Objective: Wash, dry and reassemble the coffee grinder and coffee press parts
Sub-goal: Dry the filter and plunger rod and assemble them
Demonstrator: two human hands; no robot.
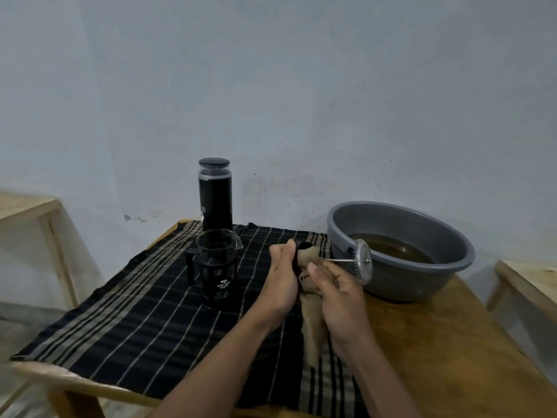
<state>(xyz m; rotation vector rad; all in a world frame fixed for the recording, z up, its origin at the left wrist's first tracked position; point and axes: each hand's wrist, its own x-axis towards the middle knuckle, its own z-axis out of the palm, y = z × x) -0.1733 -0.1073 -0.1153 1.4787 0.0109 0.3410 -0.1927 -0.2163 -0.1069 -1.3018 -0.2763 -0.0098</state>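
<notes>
Far left, off the surface: the corner of a pale wooden stand (27,206).

A dark striped cloth (120,321) covers the left part of the wooden surface (437,342). At its back edge the black coffee grinder (215,197) stands upright with its lid on, near the wall. Just in front of it stands the glass press carafe (217,267), upright in its black frame, handle to the left. We can't tell whether the two touch.

Right of the carafe, the left grip (281,276) is clenched, thumb up, round the top end of the plunger (340,260). That end is bundled in a tan cloth (310,327), with only a dark cap peeping out above the fingers. The cloth's loose tail hangs down between the wrists onto the striped cloth.

The right grip (340,297) sits just beside the left, fingers curled and grasping the tan cloth where the thin metal rod comes out. The rod runs level to the right.

At its tip, the round filter disc (363,260) stands on edge, held in the air in front of the near wall of the grey basin (422,285).

The basin rests on bare wood (brownish water inside).

Far right: another pale wooden edge (527,282).
</notes>
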